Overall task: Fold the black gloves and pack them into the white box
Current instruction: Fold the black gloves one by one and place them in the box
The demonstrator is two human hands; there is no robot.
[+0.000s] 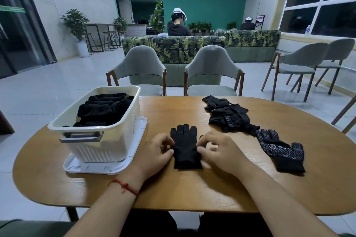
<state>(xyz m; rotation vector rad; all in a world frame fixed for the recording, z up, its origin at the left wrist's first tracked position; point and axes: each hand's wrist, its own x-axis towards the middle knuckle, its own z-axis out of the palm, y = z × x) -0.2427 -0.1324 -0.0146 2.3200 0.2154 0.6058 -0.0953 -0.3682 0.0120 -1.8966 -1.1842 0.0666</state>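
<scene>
Black glove (pixel 184 140) lies flat, pinched between left hand (pixel 156 153) and right hand (pixel 219 150).

Matt knit glove (pixel 185 146), glossy plastic box (pixel 107 146), seemingly wood-grain table (pixel 212 188).

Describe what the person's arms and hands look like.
The left hand and right hand are bare, without gloves. Both forearms are bare too, with no sleeves in view. A thin red string bracelet with a knot circles the left wrist; the right wrist wears nothing.
</scene>
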